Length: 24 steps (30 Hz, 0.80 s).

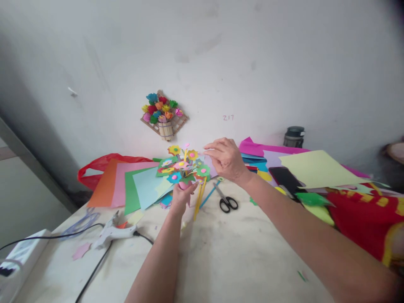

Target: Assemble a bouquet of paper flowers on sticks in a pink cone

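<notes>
My left hand [182, 198] is wrapped round the pink base of a paper flower bouquet [181, 165], holding it above the table. Its flowers are yellow, orange, blue, pink and green with round coloured centres, over green leaves. To the right of the blooms is my right hand [226, 158], raised, with thumb and fingertips drawn together toward the flowers. Whatever they pinch, if anything, is too small to make out. Black-handled scissors [224, 198] lie on the table below that hand, beside yellow strips [200, 198] and a blue strip [207, 196].
A white glue gun [113, 232] with its cord lies at left, near a white power strip [27, 254]. Coloured paper sheets [131, 189] line the wall side. At right are a phone [285, 179], a pale yellow sheet [315, 168], a red cloth [362, 219] and a dark bottle [294, 136].
</notes>
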Each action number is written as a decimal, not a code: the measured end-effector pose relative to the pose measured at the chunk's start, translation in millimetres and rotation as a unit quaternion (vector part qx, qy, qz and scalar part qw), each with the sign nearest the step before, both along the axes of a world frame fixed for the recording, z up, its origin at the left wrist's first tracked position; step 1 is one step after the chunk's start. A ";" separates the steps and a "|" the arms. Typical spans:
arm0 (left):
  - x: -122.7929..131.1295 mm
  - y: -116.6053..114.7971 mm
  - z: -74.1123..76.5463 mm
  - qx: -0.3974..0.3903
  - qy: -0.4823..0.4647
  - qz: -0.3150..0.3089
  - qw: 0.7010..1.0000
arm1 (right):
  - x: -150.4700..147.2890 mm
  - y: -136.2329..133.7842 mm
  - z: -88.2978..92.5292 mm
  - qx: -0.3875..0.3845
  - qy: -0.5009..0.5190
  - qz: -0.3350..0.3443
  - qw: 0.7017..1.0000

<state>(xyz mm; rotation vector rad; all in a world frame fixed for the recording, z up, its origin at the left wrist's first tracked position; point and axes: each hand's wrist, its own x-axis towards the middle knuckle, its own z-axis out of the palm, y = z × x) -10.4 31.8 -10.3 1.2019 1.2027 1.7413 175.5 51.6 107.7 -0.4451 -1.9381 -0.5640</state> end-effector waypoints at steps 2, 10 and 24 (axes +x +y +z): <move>2.2 -2.0 3.0 0.004 0.002 0.004 1.000 | 0.6 -3.3 -11.5 -0.037 0.073 -0.014 0.997; 4.3 -0.1 1.1 0.018 0.005 0.002 1.000 | -4.6 -6.5 -40.9 -0.193 0.222 -0.052 0.954; 3.1 3.6 -0.7 0.020 -0.010 0.092 0.995 | 3.7 -1.4 -72.6 -0.416 0.070 -0.232 0.876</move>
